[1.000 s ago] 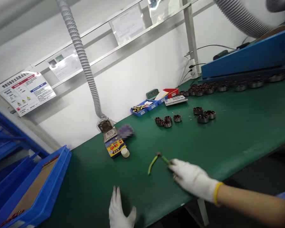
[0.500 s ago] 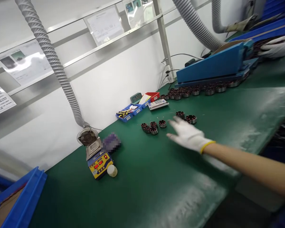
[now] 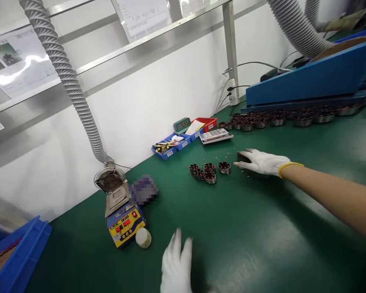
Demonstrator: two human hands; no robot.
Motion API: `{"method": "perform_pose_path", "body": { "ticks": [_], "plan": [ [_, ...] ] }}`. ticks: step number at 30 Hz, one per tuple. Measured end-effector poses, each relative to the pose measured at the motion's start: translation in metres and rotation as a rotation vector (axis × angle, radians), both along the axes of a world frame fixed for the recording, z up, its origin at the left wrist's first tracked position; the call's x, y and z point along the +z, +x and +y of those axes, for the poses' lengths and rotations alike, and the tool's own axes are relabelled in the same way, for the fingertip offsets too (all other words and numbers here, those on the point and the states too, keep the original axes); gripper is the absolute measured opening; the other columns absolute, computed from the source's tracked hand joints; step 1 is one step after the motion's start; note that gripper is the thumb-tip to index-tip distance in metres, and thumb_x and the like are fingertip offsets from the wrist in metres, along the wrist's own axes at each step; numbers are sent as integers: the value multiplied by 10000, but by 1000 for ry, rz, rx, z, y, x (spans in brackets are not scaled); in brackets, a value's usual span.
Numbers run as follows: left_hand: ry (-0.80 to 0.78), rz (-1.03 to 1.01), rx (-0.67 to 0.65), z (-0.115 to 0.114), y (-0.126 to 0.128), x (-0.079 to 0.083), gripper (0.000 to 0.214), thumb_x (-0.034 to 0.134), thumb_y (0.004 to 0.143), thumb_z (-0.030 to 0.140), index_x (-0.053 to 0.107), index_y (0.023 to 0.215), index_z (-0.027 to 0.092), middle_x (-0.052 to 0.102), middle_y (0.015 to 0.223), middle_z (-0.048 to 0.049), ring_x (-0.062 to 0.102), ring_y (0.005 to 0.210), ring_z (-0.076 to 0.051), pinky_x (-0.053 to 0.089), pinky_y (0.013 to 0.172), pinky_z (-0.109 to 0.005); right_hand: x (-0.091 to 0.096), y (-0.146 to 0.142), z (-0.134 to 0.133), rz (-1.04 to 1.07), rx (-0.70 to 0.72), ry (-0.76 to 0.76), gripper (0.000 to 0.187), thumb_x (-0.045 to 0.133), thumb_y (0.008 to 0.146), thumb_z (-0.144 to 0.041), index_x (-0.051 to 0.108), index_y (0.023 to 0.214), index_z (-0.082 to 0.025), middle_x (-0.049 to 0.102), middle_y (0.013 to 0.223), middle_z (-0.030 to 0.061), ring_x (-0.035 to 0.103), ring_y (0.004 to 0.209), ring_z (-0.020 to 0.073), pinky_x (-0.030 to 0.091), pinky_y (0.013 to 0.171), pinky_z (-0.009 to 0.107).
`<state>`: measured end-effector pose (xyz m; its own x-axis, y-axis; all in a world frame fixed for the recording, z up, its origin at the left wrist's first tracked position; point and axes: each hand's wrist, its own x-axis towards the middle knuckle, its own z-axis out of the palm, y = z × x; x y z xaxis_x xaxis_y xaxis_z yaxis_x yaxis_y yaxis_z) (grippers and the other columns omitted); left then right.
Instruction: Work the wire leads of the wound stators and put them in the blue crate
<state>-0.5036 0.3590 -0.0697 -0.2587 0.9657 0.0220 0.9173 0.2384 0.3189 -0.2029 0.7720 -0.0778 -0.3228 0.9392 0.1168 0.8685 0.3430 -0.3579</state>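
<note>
1. A dark round part sits on the green mat, half hidden under the fingertips of the right hand.
2. That gloved hand lies palm down over it, fingers stretched and close together (whether it actually grips the part cannot be told).
3. At the part's 9 o'clock, near but apart, stands a cluster of similar parts.
4. Toward 7 o'clock, at the picture's bottom edge, the left hand rests flat on the mat, fingers loosely spread, holding nothing.
5. At 8 o'clock stands a yellow-and-blue solder pot, a white jar just beside it.
6. At 11 o'clock lies a calculator; at 1 o'clock, a long row of parts lines a blue machine.
</note>
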Motion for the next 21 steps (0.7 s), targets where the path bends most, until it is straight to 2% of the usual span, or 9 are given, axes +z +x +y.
{"method": "perform_pose_path", "body": {
  "ticks": [1, 3, 6, 8, 10, 12, 15, 18, 21],
  "plan": [
    [8, -47, -73, 29, 8, 12, 844, 699, 809, 432, 521, 1616, 259, 288, 1776, -31, 301, 1638, -356, 318, 1327, -511, -1, -4, -2, -1, 39, 3, 831, 442, 1012, -684, 517, 1584, -86, 429, 1648, 297, 545, 1422, 424, 425, 1160, 500],
    [16, -115, -170, 96, 23, 38, 917, 684, 821, 546, 459, 1648, 223, 265, 1791, -84, 313, 1632, -352, 303, 1327, -508, -2, -16, -7, -5, 104, 9, 874, 443, 994, -719, 500, 1603, -95, 422, 1663, 278, 515, 1463, 418, 421, 1189, 493],
    [41, -38, -287, 200, 39, 66, 1205, 793, 670, 700, 387, 1663, 153, 217, 1800, -189, 268, 1638, -395, 277, 1326, -499, -4, -39, -14, -6, 176, 36, 932, 456, 966, -760, 427, 1664, -143, 364, 1713, 240, 479, 1496, 432, 434, 1195, 530],
    [-6, 53, -280, 256, 42, 71, 1378, 847, 562, 722, 292, 1691, 160, 147, 1805, -231, 206, 1643, -453, 258, 1309, -590, -5, -52, -18, -3, 223, 64, 905, 464, 961, -759, 432, 1669, -196, 363, 1723, 212, 496, 1478, 442, 461, 1167, 570],
    [-96, 116, -311, 293, 42, 66, 1428, 861, 518, 739, 246, 1703, 232, 94, 1813, -224, 177, 1635, -503, 256, 1270, -684, -6, -62, -19, 0, 262, 84, 852, 487, 951, -750, 506, 1628, -235, 397, 1710, 193, 540, 1431, 451, 493, 1126, 602],
    [-144, 138, -344, 314, 40, 56, 1390, 835, 533, 776, 267, 1692, 260, 150, 1804, -212, 198, 1624, -507, 310, 1247, -661, -5, -67, -19, 6, 278, 93, 807, 515, 935, -745, 582, 1574, -257, 426, 1696, 180, 576, 1390, 455, 515, 1096, 617],
    [-121, 167, -372, 322, 39, 44, 1245, 766, 606, 812, 394, 1629, 210, 382, 1704, -203, 337, 1568, -444, 348, 1249, -534, -1, -69, -23, 21, 280, 93, 783, 538, 918, -730, 626, 1538, -259, 450, 1683, 171, 593, 1376, 460, 532, 1083, 620],
    [-97, 184, -391, 306, 39, 40, 1118, 734, 656, 795, 486, 1557, 180, 536, 1577, -176, 477, 1457, -381, 351, 1250, -462, 2, -71, -42, 32, 304, 91, 786, 552, 909, -690, 634, 1530, -216, 458, 1677, 182, 580, 1399, 461, 521, 1119, 616],
    [-54, 165, -384, 267, 35, 36, 1076, 755, 632, 769, 536, 1503, 176, 566, 1534, -171, 516, 1396, -379, 364, 1246, -460, -2, -75, -79, 28, 355, 84, 799, 572, 897, -657, 626, 1533, -178, 449, 1681, 196, 566, 1421, 461, 511, 1146, 616]
  ]
}}
